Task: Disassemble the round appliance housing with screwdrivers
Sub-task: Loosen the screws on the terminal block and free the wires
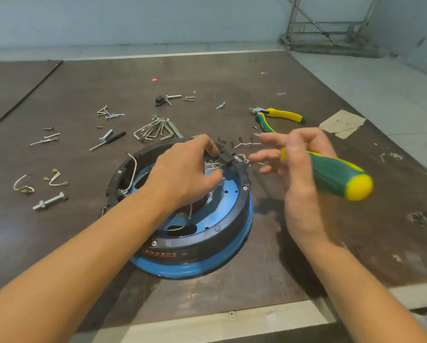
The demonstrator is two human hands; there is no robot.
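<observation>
The round housing (202,240), a blue shell with a black ring on top, lies open side up on the dark table (232,78), near its front edge and right under the person. At its far rim the left hand (182,169) reaches in from above, thumb and fingertips pinching a small black block (226,155) where a bunch of pale wires (213,165) gathers. This looks like the step of freeing that wired part from the ring, not of driving a screw. The right hand (299,174) hovers just beside the rim, its thumb clamping the green-and-yellow screwdriver (336,174) against the palm while the fingers spread toward the block (the shaft is hidden behind the hand, so where the tip points cannot be told). Next, the block probably needs lifting or prying clear without tearing its leads, then the tool turned to a rim screw (245,187) sitting in the ring. Farther out lie hex keys (155,131), loose screws (109,113) and pliers (281,113).
</observation>
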